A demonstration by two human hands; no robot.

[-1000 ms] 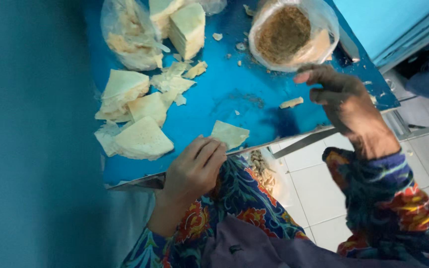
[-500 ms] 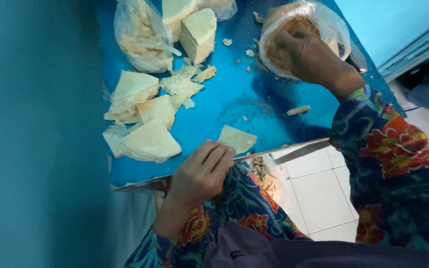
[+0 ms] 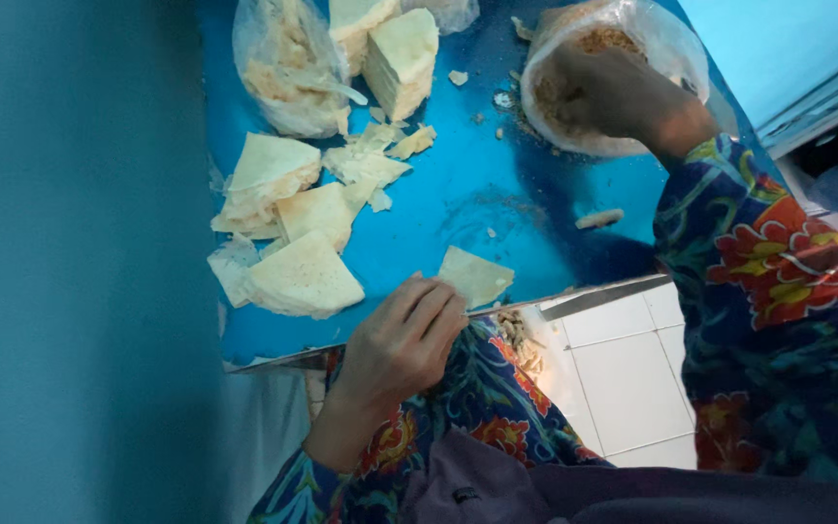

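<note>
We are noting wrapper stacks (image 3: pixel 288 218) lying on the blue table (image 3: pixel 458 209), a bag (image 3: pixel 283 68) beside them, white tiles (image 3: pixel 623 388) below.

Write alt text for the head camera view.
A person's right hand reaches into a bag of brown filling on a blue table, while the left hand holds a thin triangular wrapper. Stacks of wrappers lie nearby.
</note>
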